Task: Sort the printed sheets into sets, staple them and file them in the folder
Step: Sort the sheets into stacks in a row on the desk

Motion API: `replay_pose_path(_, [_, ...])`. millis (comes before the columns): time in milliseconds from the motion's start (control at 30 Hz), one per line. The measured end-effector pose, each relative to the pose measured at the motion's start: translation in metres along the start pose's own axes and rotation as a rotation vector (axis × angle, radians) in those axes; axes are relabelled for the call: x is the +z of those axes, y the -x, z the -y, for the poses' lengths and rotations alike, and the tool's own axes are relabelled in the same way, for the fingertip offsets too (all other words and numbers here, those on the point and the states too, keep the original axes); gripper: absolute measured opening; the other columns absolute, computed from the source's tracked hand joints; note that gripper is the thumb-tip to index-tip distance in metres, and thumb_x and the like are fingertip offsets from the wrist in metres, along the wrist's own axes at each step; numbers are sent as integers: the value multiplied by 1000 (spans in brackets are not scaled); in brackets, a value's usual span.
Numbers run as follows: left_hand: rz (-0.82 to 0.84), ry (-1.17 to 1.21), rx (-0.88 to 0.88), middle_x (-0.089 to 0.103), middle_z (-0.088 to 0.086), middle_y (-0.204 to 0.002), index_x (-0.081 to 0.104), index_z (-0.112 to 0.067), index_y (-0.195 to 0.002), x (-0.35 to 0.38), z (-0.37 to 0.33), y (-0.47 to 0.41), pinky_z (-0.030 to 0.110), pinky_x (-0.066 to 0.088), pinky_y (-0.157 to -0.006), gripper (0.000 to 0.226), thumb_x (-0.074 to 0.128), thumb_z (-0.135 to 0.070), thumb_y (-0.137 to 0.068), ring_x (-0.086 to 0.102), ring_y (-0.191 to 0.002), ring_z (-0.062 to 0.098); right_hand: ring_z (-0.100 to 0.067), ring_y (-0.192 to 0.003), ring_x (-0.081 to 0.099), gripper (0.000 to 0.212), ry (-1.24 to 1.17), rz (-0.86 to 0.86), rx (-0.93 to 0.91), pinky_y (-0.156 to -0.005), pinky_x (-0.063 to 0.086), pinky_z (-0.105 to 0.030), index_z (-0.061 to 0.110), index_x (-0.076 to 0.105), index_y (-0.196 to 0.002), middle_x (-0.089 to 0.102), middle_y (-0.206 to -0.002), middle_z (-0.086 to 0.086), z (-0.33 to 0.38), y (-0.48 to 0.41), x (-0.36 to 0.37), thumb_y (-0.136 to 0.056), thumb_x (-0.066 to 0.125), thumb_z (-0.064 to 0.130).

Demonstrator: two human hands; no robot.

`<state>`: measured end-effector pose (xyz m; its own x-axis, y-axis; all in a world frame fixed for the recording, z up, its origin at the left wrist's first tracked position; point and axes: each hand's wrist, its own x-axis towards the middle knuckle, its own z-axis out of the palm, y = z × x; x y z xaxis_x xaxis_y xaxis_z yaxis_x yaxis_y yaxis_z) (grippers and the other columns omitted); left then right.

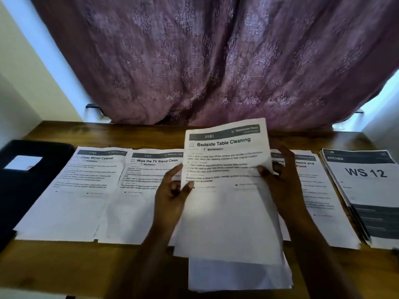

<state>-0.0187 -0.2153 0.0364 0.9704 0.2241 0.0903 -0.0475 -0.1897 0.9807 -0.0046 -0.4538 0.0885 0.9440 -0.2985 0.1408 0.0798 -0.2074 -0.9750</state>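
I hold the "Bedside Table Cleaning" sheet (226, 201) in both hands, its top edge lifted off the bench (64, 266). My left hand (170, 190) pinches its left edge between thumb and fingertips. My right hand (278, 180) grips its right edge, thumb on the printed face and fingers behind. Under this sheet, towards me, a loose stack of sheets (237, 275) lies on the bench. Just left of it lies the "Wipe the TV Stand Clean" sheet (138, 190), further left the "Close Mirror Cabinet" sheet (75, 190), and furthest left the black folder (21, 186), closed. To its right lies another printed sheet (313, 190), partly hidden by my right hand, then a "WS 12" stack (367, 190). Beyond it hangs a purple curtain (216, 61).
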Motion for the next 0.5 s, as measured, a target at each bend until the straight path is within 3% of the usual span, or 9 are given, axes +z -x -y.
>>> replay_pose_path(100, [-109,-32,-10,73,-17,-86,57,-27,-123,-45,-8,-26,16,53,-72,47,73,-8,-82,69,-81,0,8,-93,56,59,-28,95,-26,-71,47,-4,25,40,-130,56,-107,20,8,-4,43,-83,69,8])
replay_pose_path(167, [-141,-203,-10,69,-21,-90,55,-28,-126,-80,-6,-43,17,49,-71,48,72,-14,-84,66,-77,-4,1,-91,58,61,41,181,-32,-70,50,-9,24,39,-134,56,-108,20,5,-7,80,-82,71,12])
replay_pose_path(267, [-157,-515,-15,68,-3,-100,50,-26,-133,-123,13,-65,25,43,-73,54,73,-25,-84,61,-80,9,-15,-93,64,65,223,292,-74,-78,55,-31,27,35,-138,62,-114,7,-8,-12,134,-83,70,24])
replay_pose_path(367, [-140,-691,-98,69,6,-104,46,-25,-137,-148,37,-76,30,47,-69,56,70,-31,-86,62,-79,16,-16,-86,64,66,448,377,-93,-73,51,-27,30,32,-140,65,-104,2,-24,-13,178,-85,68,29])
replay_pose_path(500, [-82,-824,-216,68,7,-112,42,-27,-139,-160,64,-82,41,48,-83,57,66,-35,-89,63,-101,30,-22,-91,66,61,682,437,-116,-79,54,-34,30,32,-138,68,-105,-5,-44,-7,211,-87,65,29])
